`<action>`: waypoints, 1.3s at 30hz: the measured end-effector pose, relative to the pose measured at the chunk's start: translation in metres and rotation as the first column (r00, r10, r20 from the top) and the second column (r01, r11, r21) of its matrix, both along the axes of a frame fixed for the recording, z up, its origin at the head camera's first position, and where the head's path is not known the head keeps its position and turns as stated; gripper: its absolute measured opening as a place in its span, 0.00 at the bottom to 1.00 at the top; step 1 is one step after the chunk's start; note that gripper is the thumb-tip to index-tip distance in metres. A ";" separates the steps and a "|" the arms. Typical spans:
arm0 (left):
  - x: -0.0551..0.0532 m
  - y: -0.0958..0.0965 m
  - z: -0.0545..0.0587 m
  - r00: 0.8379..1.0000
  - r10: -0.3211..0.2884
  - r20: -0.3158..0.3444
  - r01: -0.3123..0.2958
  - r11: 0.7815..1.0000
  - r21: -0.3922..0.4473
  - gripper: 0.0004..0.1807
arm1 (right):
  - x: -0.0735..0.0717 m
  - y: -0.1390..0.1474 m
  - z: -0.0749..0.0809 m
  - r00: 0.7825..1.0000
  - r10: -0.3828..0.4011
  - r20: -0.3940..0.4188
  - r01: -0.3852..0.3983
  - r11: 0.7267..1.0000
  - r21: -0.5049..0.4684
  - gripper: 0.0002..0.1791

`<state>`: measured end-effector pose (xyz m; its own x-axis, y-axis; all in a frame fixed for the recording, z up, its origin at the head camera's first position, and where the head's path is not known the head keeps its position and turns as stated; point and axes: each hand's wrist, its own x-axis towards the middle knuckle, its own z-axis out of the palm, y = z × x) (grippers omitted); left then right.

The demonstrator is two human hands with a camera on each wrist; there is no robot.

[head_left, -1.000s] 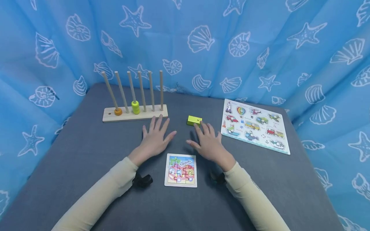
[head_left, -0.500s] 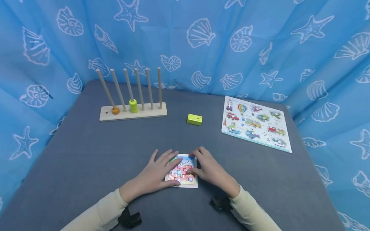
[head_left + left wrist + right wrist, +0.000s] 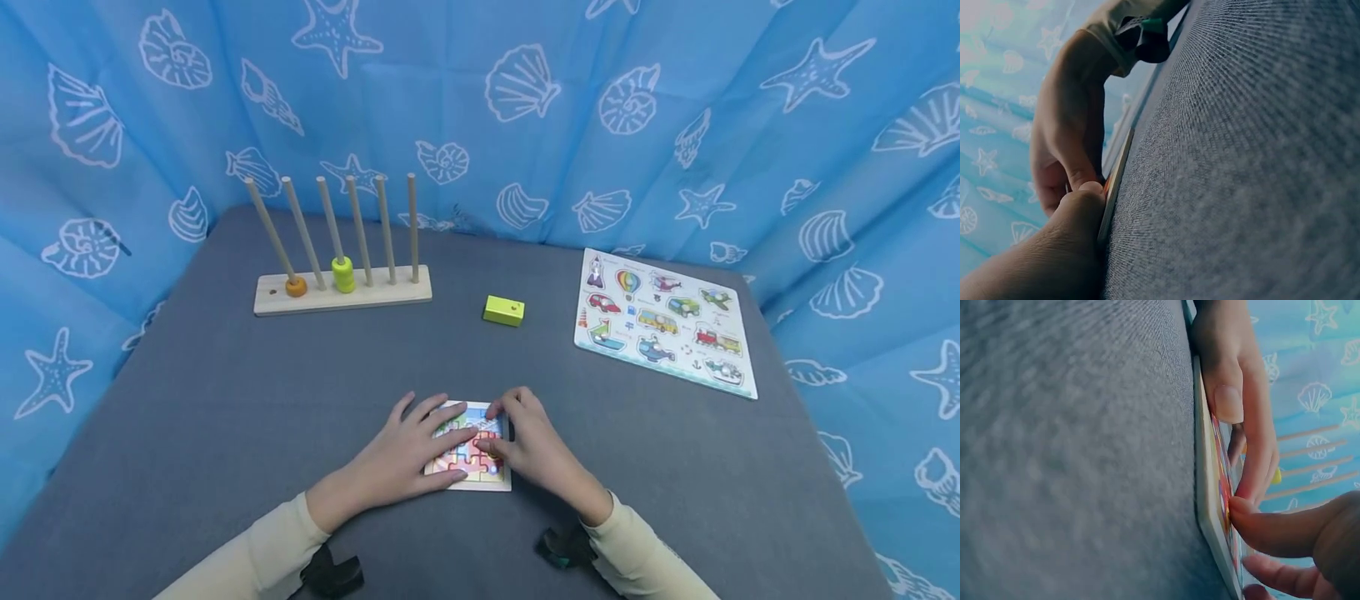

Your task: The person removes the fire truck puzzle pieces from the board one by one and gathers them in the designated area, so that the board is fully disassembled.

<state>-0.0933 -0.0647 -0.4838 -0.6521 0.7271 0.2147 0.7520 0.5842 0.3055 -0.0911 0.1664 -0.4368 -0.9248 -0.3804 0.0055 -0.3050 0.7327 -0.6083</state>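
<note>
The small jigsaw puzzle (image 3: 468, 450) lies flat on the grey table (image 3: 225, 400), near its front edge, between both hands. The left hand (image 3: 401, 454) rests on its left half, fingers spread and fairly straight, thumb along the near edge. The right hand (image 3: 528, 442) covers its right side; its grip is narrow, curled fingertips (image 3: 1241, 509) pressing on the pieces. Farther back stand a wooden peg rack (image 3: 341, 287), a green block (image 3: 503, 310) and a vehicle puzzle board (image 3: 663, 321).
</note>
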 end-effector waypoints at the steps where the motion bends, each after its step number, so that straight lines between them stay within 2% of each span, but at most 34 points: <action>1: 0.000 0.001 0.000 1.000 -0.004 -0.008 0.004 1.000 0.004 0.30 | 0.000 0.000 0.001 1.000 -0.013 0.012 0.013 1.000 -0.002 0.15; 5: 0.000 0.002 0.002 1.000 -0.021 -0.010 0.021 1.000 0.004 0.30 | 0.000 0.002 0.004 0.998 -0.044 0.045 0.043 0.999 0.025 0.17; 13: -0.002 0.000 0.000 0.998 -0.055 -0.030 0.056 0.998 0.034 0.31 | -0.003 0.007 0.006 0.999 -0.011 0.052 0.007 0.997 0.079 0.17; 21: -0.004 -0.001 -0.002 0.997 -0.059 -0.052 0.063 0.995 0.078 0.32 | -0.002 0.004 0.005 1.000 0.002 -0.016 -0.001 0.996 0.088 0.13; 31: -0.003 -0.002 -0.002 0.999 -0.045 -0.010 0.046 0.998 0.054 0.31 | 0.000 0.000 0.006 0.994 0.040 -0.098 -0.028 0.992 0.124 0.14; 39: -0.006 -0.002 -0.004 0.997 -0.032 -0.067 0.038 0.996 0.080 0.32 | -0.002 -0.002 0.006 0.994 0.028 -0.102 -0.017 0.994 0.109 0.15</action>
<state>-0.0992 -0.0663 -0.4874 -0.6090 0.7276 0.3159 0.7916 0.5323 0.3000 -0.0935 0.1647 -0.4311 -0.9125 -0.4049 0.0582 -0.3794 0.7845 -0.4906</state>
